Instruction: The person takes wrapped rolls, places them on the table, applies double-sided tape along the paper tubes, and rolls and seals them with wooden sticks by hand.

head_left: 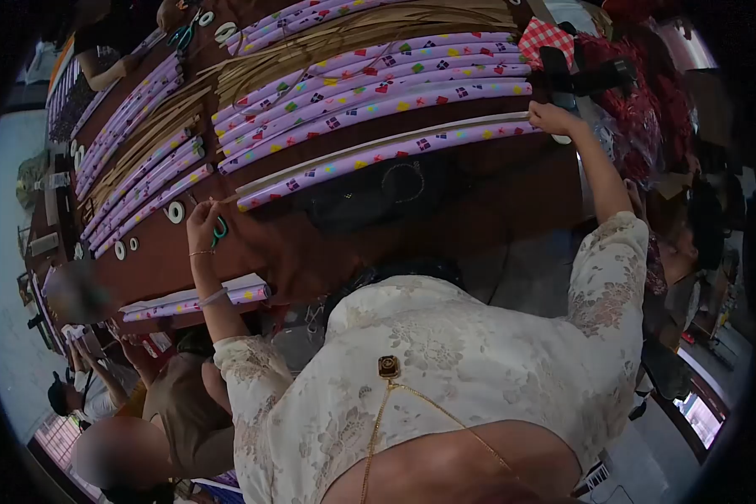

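A purple patterned roll lies across the brown table, with a narrow tan strip stretched along its upper edge. My left hand pinches the left end of the strip, just beyond the roll's end. At the roll's right end my right hand is closed on the strip's other end. Teal-handled scissors show right beside my left hand; whether the hand touches them I cannot tell. A white tape roll lies to the left of that hand.
More purple rolls and brown strips lie behind and at the left. A short roll is near the front edge. Red material in clear plastic stands at the right. Other people sit at the lower left; another's arm reaches in at the upper left.
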Available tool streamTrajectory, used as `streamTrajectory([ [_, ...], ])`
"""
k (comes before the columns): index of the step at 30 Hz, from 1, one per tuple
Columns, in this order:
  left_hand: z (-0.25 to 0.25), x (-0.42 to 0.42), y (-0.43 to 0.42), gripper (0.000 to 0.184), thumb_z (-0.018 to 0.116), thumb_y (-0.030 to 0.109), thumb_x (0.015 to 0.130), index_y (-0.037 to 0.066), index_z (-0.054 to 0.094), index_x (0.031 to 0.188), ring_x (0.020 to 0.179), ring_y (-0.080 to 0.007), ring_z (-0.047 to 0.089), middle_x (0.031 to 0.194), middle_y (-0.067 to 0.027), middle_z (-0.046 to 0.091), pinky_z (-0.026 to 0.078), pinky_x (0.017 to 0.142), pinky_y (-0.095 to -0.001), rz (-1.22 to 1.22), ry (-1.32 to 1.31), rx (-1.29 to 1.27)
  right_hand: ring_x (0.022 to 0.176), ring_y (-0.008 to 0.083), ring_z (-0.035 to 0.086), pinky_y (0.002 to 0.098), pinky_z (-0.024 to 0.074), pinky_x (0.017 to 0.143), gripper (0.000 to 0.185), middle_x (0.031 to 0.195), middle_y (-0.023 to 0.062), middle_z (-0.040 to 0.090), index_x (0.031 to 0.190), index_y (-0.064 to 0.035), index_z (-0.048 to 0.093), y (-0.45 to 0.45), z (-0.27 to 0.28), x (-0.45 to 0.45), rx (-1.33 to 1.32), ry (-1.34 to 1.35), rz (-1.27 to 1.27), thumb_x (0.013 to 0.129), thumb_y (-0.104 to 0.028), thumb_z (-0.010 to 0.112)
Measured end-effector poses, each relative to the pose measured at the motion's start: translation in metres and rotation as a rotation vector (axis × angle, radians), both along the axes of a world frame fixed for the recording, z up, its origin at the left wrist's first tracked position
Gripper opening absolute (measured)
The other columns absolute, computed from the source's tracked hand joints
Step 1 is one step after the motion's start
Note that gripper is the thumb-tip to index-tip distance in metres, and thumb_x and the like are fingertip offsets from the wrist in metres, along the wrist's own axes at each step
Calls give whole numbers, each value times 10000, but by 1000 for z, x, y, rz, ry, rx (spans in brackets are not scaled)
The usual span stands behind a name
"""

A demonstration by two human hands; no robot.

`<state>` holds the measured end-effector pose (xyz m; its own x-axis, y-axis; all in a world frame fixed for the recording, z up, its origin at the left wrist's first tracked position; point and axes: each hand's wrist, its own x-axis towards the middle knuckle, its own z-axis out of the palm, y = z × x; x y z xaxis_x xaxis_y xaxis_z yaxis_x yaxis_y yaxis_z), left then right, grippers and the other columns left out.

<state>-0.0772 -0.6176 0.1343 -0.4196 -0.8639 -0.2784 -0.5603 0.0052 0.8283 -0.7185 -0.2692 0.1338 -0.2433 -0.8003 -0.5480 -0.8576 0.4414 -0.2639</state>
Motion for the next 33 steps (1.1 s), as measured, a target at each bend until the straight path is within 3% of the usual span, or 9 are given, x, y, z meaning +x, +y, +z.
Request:
streamTrajectory([
  [6, 24, -5, 6, 209, 607, 164, 795, 20, 610, 946, 574, -22, 455, 733, 34, 564, 344, 508, -168, 23, 79, 16, 694, 313, 537, 403, 399, 626, 216, 733, 183, 546, 823, -15, 430, -4, 11, 3, 34, -101, -102, 826, -230, 412],
  [8, 21, -1, 4, 213, 613, 158, 787, 25, 609, 954, 585, -31, 471, 752, 25, 575, 358, 518, -172, 48, 0, 7, 702, 284, 529, 376, 398, 639, 210, 745, 164, 540, 830, -18, 422, -1, 5, -2, -30, -87, -120, 827, -228, 414],
  [9, 4, 3, 0, 213, 622, 149, 777, 27, 610, 951, 568, -46, 473, 752, 19, 579, 366, 482, -189, 22, 112, -81, 670, 253, 496, 350, 391, 637, 210, 732, 145, 516, 830, -18, 423, 2, -3, -8, -54, -77, -141, 830, -229, 416],
  [12, 3, -4, 2, 215, 650, 127, 748, 16, 588, 921, 654, -71, 513, 770, -6, 584, 410, 561, -212, 77, 48, -62, 639, 202, 446, 322, 378, 626, 214, 694, 112, 465, 811, -21, 419, 7, -11, -12, -195, -154, -149, 834, -234, 422],
  [14, -10, -2, -1, 216, 655, 118, 740, 5, 575, 907, 710, -88, 539, 780, -26, 592, 428, 632, -221, 126, 11, -16, 638, 163, 409, 304, 369, 624, 219, 685, 80, 422, 791, -26, 405, 3, -13, -12, -114, -70, -239, 835, -239, 429],
  [21, -44, 0, 2, 204, 620, 78, 751, -14, 569, 926, 766, -129, 576, 845, -74, 611, 458, 688, -235, 172, 197, -18, 650, 161, 415, 296, 370, 654, 237, 702, 74, 430, 804, -24, 393, 8, -38, -31, -153, -121, -235, 864, -253, 403],
  [24, -21, -18, 17, 192, 633, 85, 742, -7, 586, 903, 757, -123, 583, 837, -70, 622, 464, 676, -232, 245, 121, -110, 655, 160, 417, 293, 370, 668, 245, 709, 72, 433, 810, -23, 387, 12, -46, -39, -155, -153, -252, 877, -259, 391],
  [26, -49, -9, 5, 180, 642, 90, 734, 0, 598, 884, 743, -115, 583, 824, -65, 627, 462, 671, -228, 241, 146, -105, 659, 160, 419, 291, 371, 676, 251, 713, 70, 435, 813, -22, 384, 15, -50, -41, -167, -185, -271, 886, -263, 384],
  [33, -61, -17, 6, 149, 667, 121, 713, 21, 644, 822, 682, -111, 595, 749, -47, 641, 462, 626, -228, 247, 35, -225, 765, 156, 471, 271, 357, 730, 325, 773, 66, 492, 789, -26, 403, 23, -55, -48, -217, -352, -395, 903, -324, 343],
])
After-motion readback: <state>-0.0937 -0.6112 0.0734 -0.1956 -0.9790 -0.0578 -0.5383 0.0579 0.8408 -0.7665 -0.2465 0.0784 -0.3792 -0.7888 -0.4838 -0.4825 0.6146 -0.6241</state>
